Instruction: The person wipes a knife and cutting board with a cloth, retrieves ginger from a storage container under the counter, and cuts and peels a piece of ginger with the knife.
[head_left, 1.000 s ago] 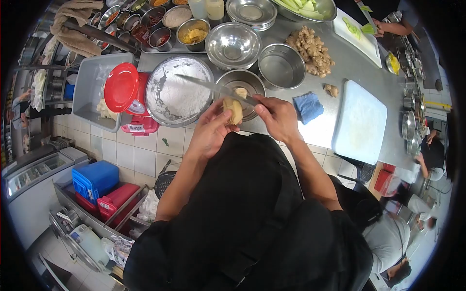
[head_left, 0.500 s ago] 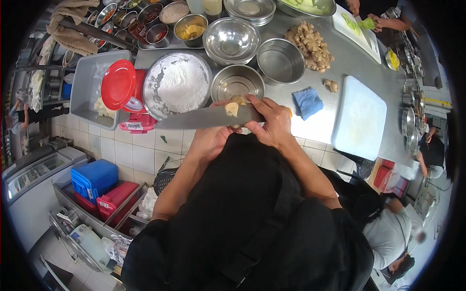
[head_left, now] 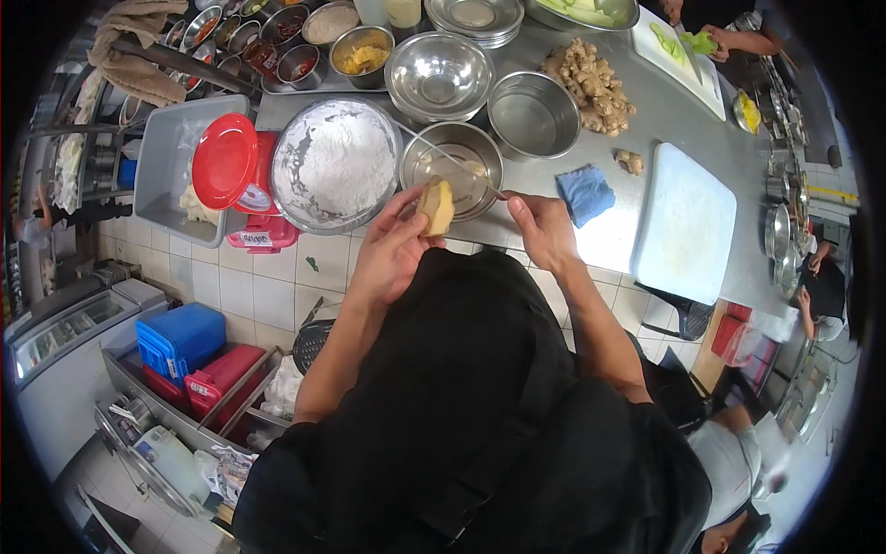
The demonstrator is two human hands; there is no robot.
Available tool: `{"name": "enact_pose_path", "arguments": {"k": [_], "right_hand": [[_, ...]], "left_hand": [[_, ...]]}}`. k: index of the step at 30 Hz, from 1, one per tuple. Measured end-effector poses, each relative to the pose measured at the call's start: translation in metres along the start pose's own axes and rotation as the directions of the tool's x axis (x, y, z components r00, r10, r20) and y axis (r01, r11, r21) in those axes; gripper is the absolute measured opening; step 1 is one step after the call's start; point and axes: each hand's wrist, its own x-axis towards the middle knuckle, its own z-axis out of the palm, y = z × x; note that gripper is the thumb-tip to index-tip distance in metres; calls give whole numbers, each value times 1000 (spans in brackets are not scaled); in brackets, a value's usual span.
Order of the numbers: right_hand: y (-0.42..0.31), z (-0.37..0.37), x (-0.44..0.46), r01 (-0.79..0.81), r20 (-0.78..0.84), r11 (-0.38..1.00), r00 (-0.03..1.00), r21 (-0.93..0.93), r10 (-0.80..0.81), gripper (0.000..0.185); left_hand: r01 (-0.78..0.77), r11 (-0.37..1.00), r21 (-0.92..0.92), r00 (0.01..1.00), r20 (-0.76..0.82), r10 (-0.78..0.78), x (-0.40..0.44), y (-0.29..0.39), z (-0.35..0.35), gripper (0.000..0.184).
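Note:
Between the fingers of my left hand (head_left: 392, 245) is a piece of ginger (head_left: 437, 207), its pale yellow peeled side showing. My right hand (head_left: 544, 228) is closed round the handle of a knife (head_left: 449, 159), whose blade, seen nearly edge-on, points up and left over a steel bowl (head_left: 452, 135). Pale scraps lie in that bowl, just beyond the ginger. A pile of unpeeled ginger (head_left: 591, 88) sits farther back on the steel table, with one loose piece (head_left: 629, 162) near a blue cloth (head_left: 585, 195).
A wide bowl of white powder (head_left: 337, 164) and a red scale (head_left: 225, 162) stand left. Behind are an empty pot (head_left: 533, 116) and a shiny bowl (head_left: 439, 78). A white board (head_left: 685, 223) lies right. A co-worker's hands (head_left: 724, 42) handle greens at the upper right.
The knife has swung from across the ginger to above the bowl, its blade turned edge-on. My right hand has moved right, away from my left hand, uncovering the ginger.

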Motion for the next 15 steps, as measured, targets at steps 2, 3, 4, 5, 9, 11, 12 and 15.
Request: {"name": "enact_pose_path", "arguments": {"k": [2, 3, 4, 5, 9, 11, 12, 15], "right_hand": [[-8, 4, 2, 79, -34, 996, 996, 28, -78, 48], [-8, 12, 4, 172, -99, 983, 981, 57, -166, 49], [-9, 19, 5, 266, -165, 961, 954, 79, -251, 49], [-11, 20, 6, 286, -132, 954, 953, 87, -274, 56], [-19, 29, 6, 442, -176, 897, 885, 28, -431, 66], [-21, 29, 4, 468, -204, 884, 866, 6, -457, 67], [-21, 29, 3, 482, -218, 876, 855, -5, -471, 68], [-20, 28, 3, 494, -229, 870, 845, -15, -484, 69]], "left_hand": [[28, 999, 22, 999, -22, -28, 4, -2, 2, 42], [43, 999, 32, 999, -31, -42, 5, -3, 4, 41], [54, 998, 35, 998, -28, -53, 7, -5, 4, 39], [64, 997, 37, 998, -26, -63, 8, -8, 4, 38], [34, 998, 46, 999, 36, -36, 11, -15, 6, 31], [1, 999, 45, 1000, -13, -1, 9, -16, 16, 25], [-16, 999, 45, 999, -37, 18, 9, -15, 20, 22], [-23, 999, 32, 999, -37, 24, 7, -16, 21, 24]]}}
